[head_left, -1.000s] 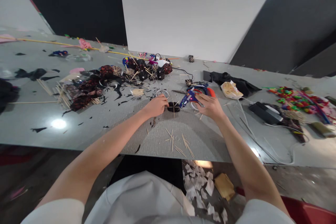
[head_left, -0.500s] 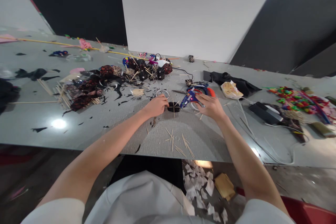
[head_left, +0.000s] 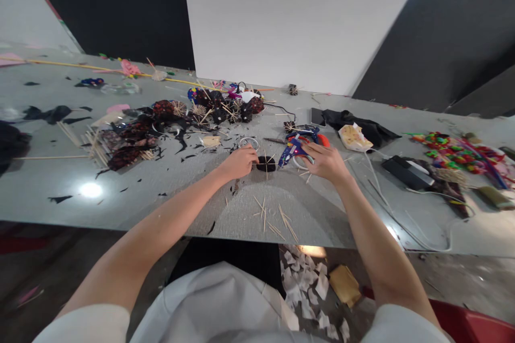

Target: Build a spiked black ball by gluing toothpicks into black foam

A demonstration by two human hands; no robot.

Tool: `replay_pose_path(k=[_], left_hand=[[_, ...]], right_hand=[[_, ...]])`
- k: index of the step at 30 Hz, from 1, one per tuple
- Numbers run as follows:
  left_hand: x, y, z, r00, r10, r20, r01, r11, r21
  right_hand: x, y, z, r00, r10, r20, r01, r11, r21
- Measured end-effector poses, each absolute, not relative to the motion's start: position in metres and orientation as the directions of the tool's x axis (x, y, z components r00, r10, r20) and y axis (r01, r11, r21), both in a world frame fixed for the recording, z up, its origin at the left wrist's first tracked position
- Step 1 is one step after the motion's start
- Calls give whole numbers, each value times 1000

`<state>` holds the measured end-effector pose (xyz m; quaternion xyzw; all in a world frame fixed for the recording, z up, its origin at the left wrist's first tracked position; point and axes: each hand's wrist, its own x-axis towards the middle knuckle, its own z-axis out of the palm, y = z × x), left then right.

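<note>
A small black disc (head_left: 266, 166) with thin wooden sticks spread out from its middle lies on the grey table in front of me. My left hand (head_left: 241, 162) is at its left edge, fingertips pinched on a stick there. In my right hand (head_left: 326, 162) is a blue patterned glue gun (head_left: 292, 151), its nozzle pointing down and left, just right of the disc and apart from it. Behind that hand, an orange handle (head_left: 323, 140) partly shows. A white ring (head_left: 249, 143) lies beyond my left hand; another is partly hidden under my right.
Loose sticks (head_left: 284, 222) lie near the table's front edge. Black and brown stick-spiked balls (head_left: 219, 104) cluster at the back. Dark fabric pieces (head_left: 132, 142) and a stick bundle are left. A power bank (head_left: 406, 173), white cable (head_left: 386, 203) and colourful trims (head_left: 454, 155) are right.
The glue gun's nozzle has drawn back slightly to the right, away from the black disc. My left hand stays at the disc's left edge.
</note>
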<state>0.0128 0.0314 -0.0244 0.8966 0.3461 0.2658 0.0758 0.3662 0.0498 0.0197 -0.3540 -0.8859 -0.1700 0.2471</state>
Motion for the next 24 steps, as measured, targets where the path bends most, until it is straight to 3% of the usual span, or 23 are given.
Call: replay_pose_path(k=[7, 14, 18, 21, 23, 24], left_hand=[[14, 32, -25, 614, 654, 441, 573, -754, 321], [15, 29, -22, 604, 666, 437, 570, -745, 346], [15, 29, -22, 603, 666, 439, 571, -745, 346], [15, 29, -22, 609, 664, 434, 571, -747, 341], [15, 30, -23, 613, 666, 426, 577, -745, 334], [15, 30, -23, 614, 667, 423, 581, -744, 330]], right_hand=[[397, 63, 26, -486, 648, 587, 811, 584, 26], [411, 87, 5, -230, 846, 480, 957, 286, -45], [407, 88, -3, -181, 840, 512, 972, 233, -38], [390, 76, 10, -189, 811, 554, 946, 302, -119], [371, 61, 26, -327, 848, 417, 868, 444, -222], [360, 52, 35, -480, 838, 261, 785, 543, -300]])
